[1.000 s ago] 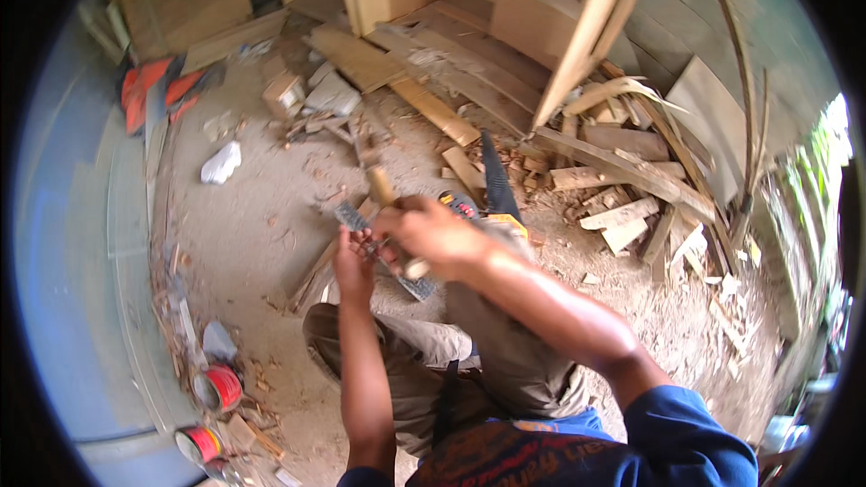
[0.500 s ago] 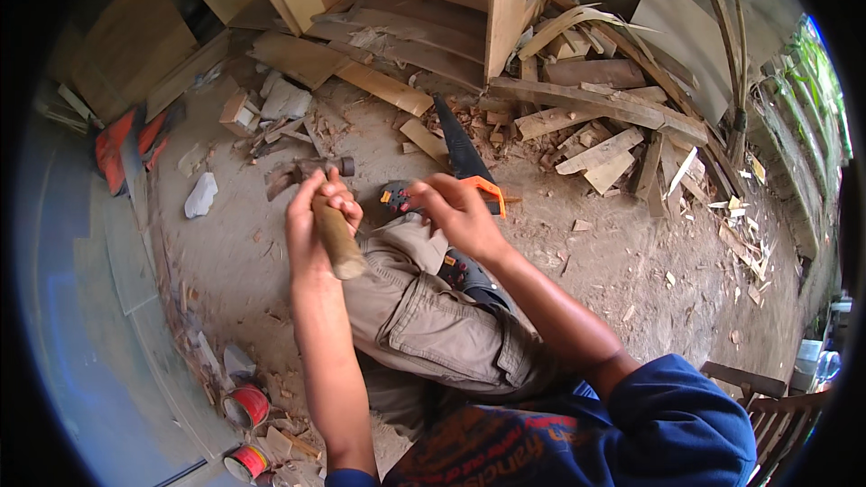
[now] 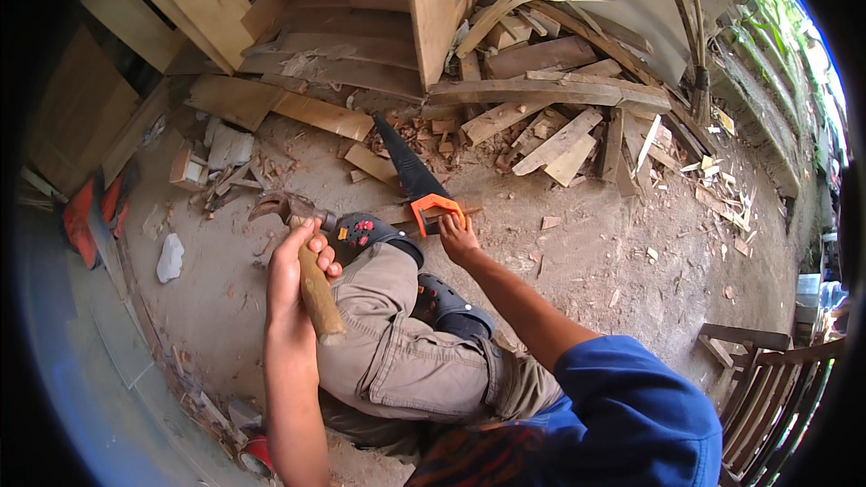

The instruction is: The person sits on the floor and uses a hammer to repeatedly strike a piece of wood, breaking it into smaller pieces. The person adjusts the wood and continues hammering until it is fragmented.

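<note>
A hammer (image 3: 305,257) with a wooden handle is held upright in the left hand (image 3: 293,275), the grip closed fully around the handle and the metal head raised above the bent knee. The right hand (image 3: 457,239) is laid on a small piece of wood on the dirt floor (image 3: 586,261), touching the orange handle of a handsaw (image 3: 417,182); whether its grip is closed cannot be told. Scrap boards (image 3: 559,140) are piled beyond.

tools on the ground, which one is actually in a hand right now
The wooden-handled hammer, gripped by the left hand. The saw with the orange handle lies on the dirt; the right hand is only beside its handle.
</note>
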Demonstrator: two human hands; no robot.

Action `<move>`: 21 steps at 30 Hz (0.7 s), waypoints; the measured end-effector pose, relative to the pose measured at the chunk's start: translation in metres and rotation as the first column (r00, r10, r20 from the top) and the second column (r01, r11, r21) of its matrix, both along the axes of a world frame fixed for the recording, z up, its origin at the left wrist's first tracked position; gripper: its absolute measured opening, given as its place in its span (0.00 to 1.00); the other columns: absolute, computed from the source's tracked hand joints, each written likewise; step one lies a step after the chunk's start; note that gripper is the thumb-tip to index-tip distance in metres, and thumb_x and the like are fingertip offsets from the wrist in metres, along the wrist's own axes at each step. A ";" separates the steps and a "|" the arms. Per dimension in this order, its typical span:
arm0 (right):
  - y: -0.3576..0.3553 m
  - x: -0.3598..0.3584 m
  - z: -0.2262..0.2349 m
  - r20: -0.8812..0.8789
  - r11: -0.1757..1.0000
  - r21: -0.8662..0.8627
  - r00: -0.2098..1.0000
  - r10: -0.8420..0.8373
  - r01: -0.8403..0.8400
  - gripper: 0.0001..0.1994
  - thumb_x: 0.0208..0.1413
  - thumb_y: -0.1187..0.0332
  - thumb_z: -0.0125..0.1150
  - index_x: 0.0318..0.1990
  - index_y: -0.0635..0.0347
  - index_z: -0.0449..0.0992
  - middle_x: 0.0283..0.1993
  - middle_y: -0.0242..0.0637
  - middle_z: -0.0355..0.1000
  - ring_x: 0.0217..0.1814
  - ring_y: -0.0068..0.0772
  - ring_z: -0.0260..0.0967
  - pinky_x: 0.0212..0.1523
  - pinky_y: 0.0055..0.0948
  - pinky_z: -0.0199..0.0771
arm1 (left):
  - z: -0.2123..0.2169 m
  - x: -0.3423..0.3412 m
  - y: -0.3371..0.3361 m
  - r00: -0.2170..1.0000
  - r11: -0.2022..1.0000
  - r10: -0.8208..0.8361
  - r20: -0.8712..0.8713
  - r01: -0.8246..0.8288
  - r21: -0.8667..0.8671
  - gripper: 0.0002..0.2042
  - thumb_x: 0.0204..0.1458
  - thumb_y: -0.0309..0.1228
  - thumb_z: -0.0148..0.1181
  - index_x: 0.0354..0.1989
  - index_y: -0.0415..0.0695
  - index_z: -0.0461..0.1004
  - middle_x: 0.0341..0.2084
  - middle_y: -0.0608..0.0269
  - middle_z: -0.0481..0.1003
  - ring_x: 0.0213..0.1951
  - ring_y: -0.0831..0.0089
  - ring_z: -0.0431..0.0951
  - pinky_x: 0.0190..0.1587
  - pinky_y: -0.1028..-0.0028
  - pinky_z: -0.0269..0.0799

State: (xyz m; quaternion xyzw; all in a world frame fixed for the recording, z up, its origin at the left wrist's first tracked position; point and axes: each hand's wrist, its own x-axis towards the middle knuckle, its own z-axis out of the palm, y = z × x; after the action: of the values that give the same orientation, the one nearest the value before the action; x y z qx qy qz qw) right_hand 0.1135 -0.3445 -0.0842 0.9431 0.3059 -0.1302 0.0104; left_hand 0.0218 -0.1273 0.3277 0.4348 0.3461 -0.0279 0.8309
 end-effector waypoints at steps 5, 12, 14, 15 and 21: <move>-0.007 0.022 0.003 0.060 0.984 -0.088 0.985 0.160 -0.154 0.17 0.58 0.62 0.52 0.52 0.57 0.74 0.53 0.36 0.69 0.62 0.37 0.61 0.58 0.45 0.62 | 0.004 0.010 -0.010 0.990 0.991 -0.134 -0.044 0.132 -0.033 0.13 0.62 0.38 0.54 0.48 0.43 0.66 0.22 0.75 0.63 0.20 0.85 0.62 0.24 0.81 0.61; -0.115 0.007 0.025 0.166 0.999 -0.039 0.986 0.006 0.001 0.15 0.55 0.64 0.55 0.49 0.53 0.76 0.51 0.33 0.71 0.62 0.34 0.63 0.58 0.42 0.62 | 0.017 0.017 -0.031 0.978 0.977 -0.207 -0.022 0.208 0.053 0.15 0.63 0.38 0.52 0.50 0.41 0.67 0.21 0.75 0.62 0.18 0.85 0.61 0.23 0.81 0.61; -0.161 0.001 0.017 0.210 0.996 -0.040 0.976 -0.064 0.074 0.16 0.55 0.64 0.56 0.51 0.54 0.74 0.54 0.35 0.69 0.63 0.34 0.61 0.58 0.42 0.62 | 0.013 0.021 -0.035 0.973 0.972 -0.230 -0.007 0.230 0.054 0.15 0.63 0.38 0.53 0.50 0.40 0.67 0.23 0.73 0.62 0.19 0.84 0.62 0.23 0.80 0.62; -0.177 -0.003 0.016 0.240 0.994 -0.023 0.966 -0.095 0.104 0.17 0.55 0.64 0.57 0.52 0.54 0.73 0.55 0.36 0.68 0.64 0.34 0.61 0.58 0.43 0.62 | 0.009 0.023 -0.031 0.970 0.969 -0.243 0.001 0.243 0.039 0.15 0.63 0.37 0.53 0.51 0.39 0.68 0.24 0.72 0.62 0.20 0.83 0.62 0.24 0.78 0.63; -0.226 0.007 0.017 -0.074 0.701 0.287 0.745 -0.663 0.653 0.27 0.53 0.62 0.62 0.60 0.57 0.66 0.60 0.46 0.65 0.65 0.47 0.62 0.61 0.48 0.62 | 0.010 0.045 -0.050 0.966 0.965 -0.259 0.002 0.259 -0.041 0.14 0.63 0.37 0.51 0.49 0.40 0.68 0.22 0.73 0.62 0.19 0.83 0.62 0.23 0.79 0.63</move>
State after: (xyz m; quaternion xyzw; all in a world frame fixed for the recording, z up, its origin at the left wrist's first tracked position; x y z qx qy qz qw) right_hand 0.1205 -0.5704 -0.0675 0.9826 -0.0353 -0.0617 -0.1718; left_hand 0.0671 -0.1769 0.3373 0.4592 0.2869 -0.1438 0.8283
